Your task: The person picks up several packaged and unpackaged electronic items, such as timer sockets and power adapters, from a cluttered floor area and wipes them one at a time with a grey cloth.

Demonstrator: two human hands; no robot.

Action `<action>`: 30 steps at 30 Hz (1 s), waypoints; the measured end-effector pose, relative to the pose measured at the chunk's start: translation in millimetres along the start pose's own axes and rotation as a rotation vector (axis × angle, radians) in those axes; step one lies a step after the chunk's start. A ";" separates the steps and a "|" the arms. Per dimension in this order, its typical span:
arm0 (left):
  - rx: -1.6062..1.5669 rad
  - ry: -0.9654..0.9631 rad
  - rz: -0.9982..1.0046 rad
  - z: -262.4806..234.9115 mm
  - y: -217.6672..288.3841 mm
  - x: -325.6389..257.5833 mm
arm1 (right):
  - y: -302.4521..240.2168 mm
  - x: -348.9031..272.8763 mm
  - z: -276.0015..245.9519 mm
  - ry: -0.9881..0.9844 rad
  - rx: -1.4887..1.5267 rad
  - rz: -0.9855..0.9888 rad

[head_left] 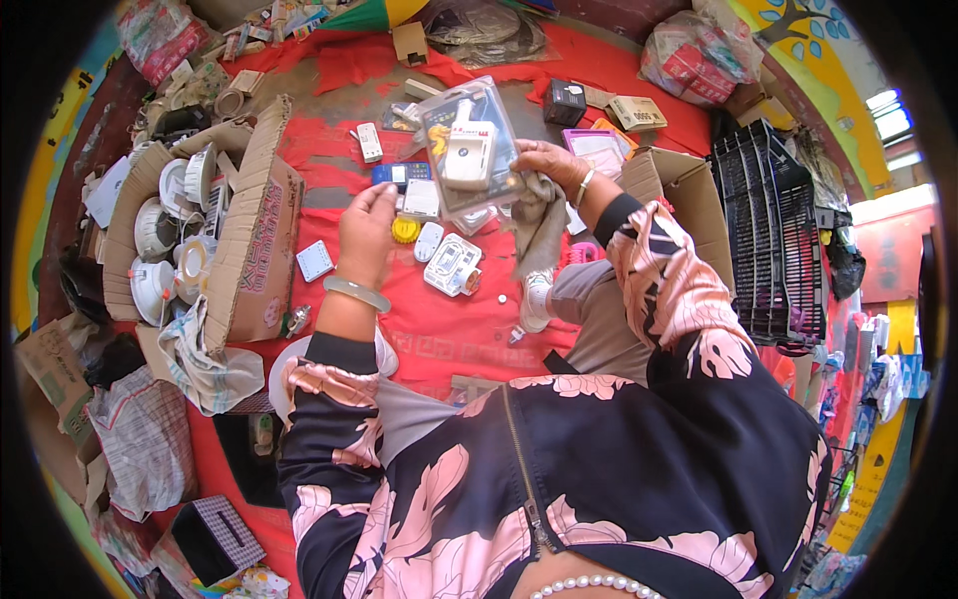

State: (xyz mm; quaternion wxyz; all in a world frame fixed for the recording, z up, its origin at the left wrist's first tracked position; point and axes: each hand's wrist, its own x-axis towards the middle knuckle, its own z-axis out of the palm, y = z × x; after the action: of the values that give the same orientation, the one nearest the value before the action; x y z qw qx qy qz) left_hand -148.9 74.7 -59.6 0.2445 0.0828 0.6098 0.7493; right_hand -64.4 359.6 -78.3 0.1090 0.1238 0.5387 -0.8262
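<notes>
My right hand (552,168) grips the right edge of a clear plastic blister pack (504,110) with a white device inside, held up over the red cloth. A crumpled grey-brown rag (540,225) hangs below the same hand. My left hand (366,232) is closed, apart from the pack on its left, with the fingers pressed together; whatever they may hold is hidden. Beneath the pack lie a blue device (399,174), a yellow round piece (405,230), a white oval piece (428,243) and a white plastic housing (453,266).
At left stands a cardboard box (261,235) full of round white lamps (155,230). An open carton (689,180) and black plastic crates (768,240) stand at right. Farther off are a small black box (565,101) and a bagged bundle (699,60). A white square piece (314,262) lies near the lamp box.
</notes>
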 end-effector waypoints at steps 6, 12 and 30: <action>-0.546 -0.199 -0.204 -5.1 30.6 -17.6 | -7.9 -39.6 82.5 -0.184 0.095 -0.111; -0.565 -0.256 -0.023 6.6 44.0 -37.5 | -14.1 -30.1 111.6 -0.250 -0.090 -0.039; -0.662 -0.254 -0.136 15.7 43.4 -28.0 | -4.7 -8.8 176.2 0.278 -1.445 -1.017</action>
State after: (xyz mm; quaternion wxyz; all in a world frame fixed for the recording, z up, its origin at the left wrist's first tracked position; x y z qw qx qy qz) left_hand -129.6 69.4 -9.5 0.3814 0.0509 0.3032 0.8718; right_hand -72.9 200.3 -2.8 -0.2853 -0.1297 0.9259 -0.2111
